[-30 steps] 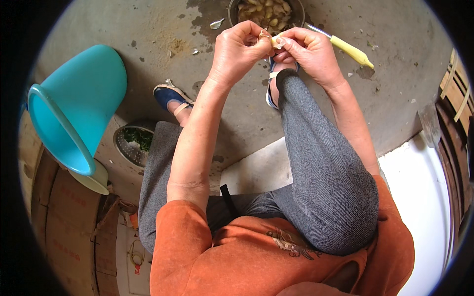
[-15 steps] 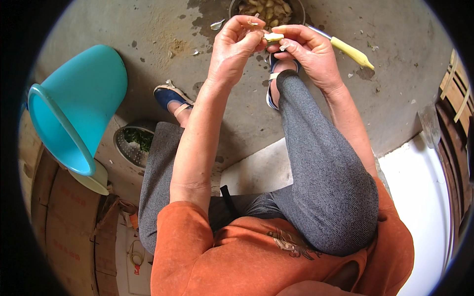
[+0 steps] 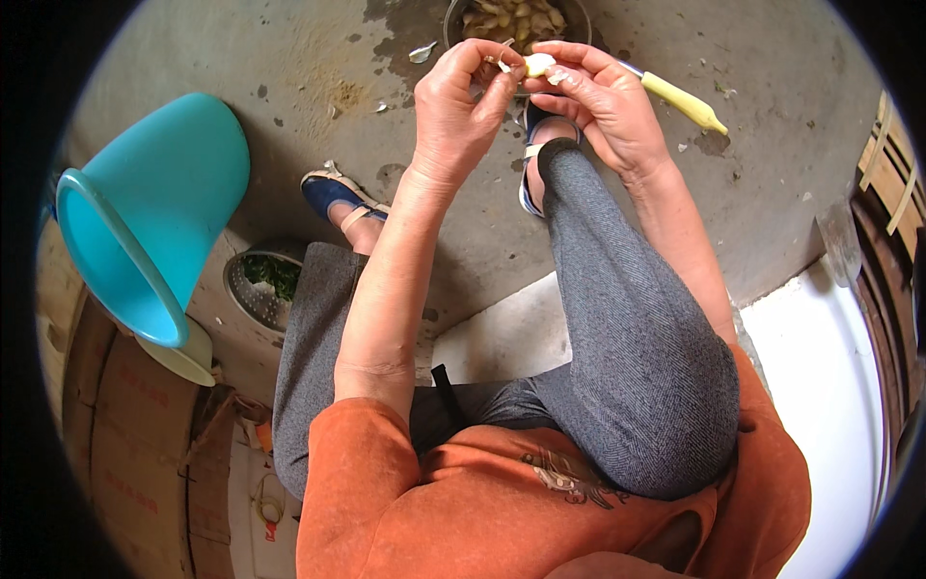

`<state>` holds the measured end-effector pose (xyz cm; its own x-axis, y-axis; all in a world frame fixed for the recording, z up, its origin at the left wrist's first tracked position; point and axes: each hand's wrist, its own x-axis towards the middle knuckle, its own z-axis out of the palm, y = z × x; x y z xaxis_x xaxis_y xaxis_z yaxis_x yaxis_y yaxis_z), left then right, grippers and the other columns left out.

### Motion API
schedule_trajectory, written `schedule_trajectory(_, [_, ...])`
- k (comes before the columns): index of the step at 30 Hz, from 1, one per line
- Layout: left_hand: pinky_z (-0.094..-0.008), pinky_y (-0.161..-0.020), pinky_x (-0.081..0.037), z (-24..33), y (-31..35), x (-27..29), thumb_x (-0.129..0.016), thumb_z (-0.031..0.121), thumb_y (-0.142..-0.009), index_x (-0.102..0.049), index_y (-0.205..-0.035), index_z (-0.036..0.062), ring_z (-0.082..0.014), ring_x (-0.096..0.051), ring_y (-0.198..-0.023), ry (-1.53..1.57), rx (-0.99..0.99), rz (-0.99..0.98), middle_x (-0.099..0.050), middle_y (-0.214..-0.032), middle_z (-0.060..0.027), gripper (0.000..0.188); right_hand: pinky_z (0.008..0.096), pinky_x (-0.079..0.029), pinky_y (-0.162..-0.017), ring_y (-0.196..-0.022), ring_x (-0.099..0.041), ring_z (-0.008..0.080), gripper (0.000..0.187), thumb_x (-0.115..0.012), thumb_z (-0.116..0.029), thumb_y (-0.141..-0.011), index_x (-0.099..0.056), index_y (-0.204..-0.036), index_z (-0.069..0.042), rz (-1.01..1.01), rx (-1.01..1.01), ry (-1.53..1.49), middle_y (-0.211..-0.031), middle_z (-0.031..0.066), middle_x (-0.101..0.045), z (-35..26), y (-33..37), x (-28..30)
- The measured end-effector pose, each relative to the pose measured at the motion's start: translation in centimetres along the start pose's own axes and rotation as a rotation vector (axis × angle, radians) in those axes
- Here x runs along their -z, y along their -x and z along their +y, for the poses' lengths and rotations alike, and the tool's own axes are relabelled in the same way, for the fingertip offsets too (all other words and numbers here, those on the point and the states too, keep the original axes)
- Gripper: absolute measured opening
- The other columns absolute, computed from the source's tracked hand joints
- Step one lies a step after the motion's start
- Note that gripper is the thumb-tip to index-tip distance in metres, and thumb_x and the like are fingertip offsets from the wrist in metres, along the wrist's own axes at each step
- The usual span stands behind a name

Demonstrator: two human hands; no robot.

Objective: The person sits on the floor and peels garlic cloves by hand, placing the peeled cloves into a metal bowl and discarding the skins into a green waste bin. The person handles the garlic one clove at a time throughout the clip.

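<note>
In front of me, both hands meet at a pale garlic clove (image 3: 539, 65). My left hand (image 3: 461, 114) is closed in a pinch at the clove's left end, with thin white bits of papery skin (image 3: 503, 66) at its fingertips. The fingers and thumb of my right hand (image 3: 617, 114) close on the clove from the other side; a flake of skin (image 3: 557, 77) clings near the thumb. Just beyond the hands stands a metal bowl (image 3: 587, 21) holding several pale yellowish pieces, partly cut off by the picture's upper edge.
A knife with a yellow handle (image 3: 683, 100) lies right of the bowl. On the left are a turquoise bucket (image 3: 188, 174) tipped on its side and a colander (image 3: 241, 294) with green leaves. Garlic skins (image 3: 422, 52) and wet spots dot the concrete floor (image 3: 772, 125).
The clove has turned slightly between my fingers and shows a whiter side. My left hand has shifted a little, its index finger and thumb more arched apart.
</note>
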<state>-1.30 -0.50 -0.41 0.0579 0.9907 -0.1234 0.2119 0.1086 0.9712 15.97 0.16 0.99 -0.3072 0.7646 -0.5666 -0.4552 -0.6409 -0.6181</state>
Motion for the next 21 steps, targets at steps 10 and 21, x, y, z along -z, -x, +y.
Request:
schedule_trajectory(10, [-0.0209, -0.059, -0.047, -1.4, 0.5, -0.1, -0.058, 0.004, -0.088, -0.055, -0.092, 0.0028, -0.0056, -0.057, -0.066, 0.187, 0.126, 0.048, -0.062, -0.076, -0.0013, 0.005, 0.0296, -0.056, -0.08, -0.09, -0.066, 0.0191, 0.026, -0.055, -0.006, -0.091, -0.056, -0.114, 0.005, -0.045, -0.113, -0.106, -0.102, 0.0123, -0.064, -0.2, 0.3, -0.2])
schedule_trajectory(21, [-0.0145, -0.053, -0.04, -0.2, 0.9, -0.5, -0.068, 0.005, -0.083, -0.067, -0.094, 0.0024, 0.0011, -0.049, -0.06, 0.435, 0.223, 0.01, -0.059, -0.068, 0.0066, 0.012, 0.0265, -0.057, -0.075, -0.083, -0.067, 0.016, 0.022, -0.058, -0.009, -0.09, -0.059, -0.108, 0.003, 0.002, -0.148, -0.189, -0.097, 0.0109, -0.066, 0.0, 0.0, 0.7])
